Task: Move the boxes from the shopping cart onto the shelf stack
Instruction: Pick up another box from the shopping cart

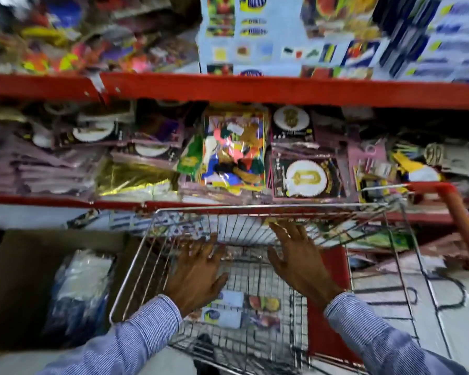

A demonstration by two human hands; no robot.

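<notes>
A wire shopping cart (257, 209) with a red handle stands in front of red shelves. Low in its basket lie light-blue boxes (233, 307) printed with fruit pictures. My left hand (198, 274) and my right hand (301, 261) hover inside the basket above the boxes, fingers spread, holding nothing. On the top shelf stands a stack of matching light-blue boxes (255, 36), upper middle of the view.
The middle shelf (282, 93) holds packets of party goods and balloons. A brown cardboard carton (19, 280) with plastic-wrapped items sits on the floor left of the cart. Pale floor shows to the right, beyond the cart's red handle (460, 220).
</notes>
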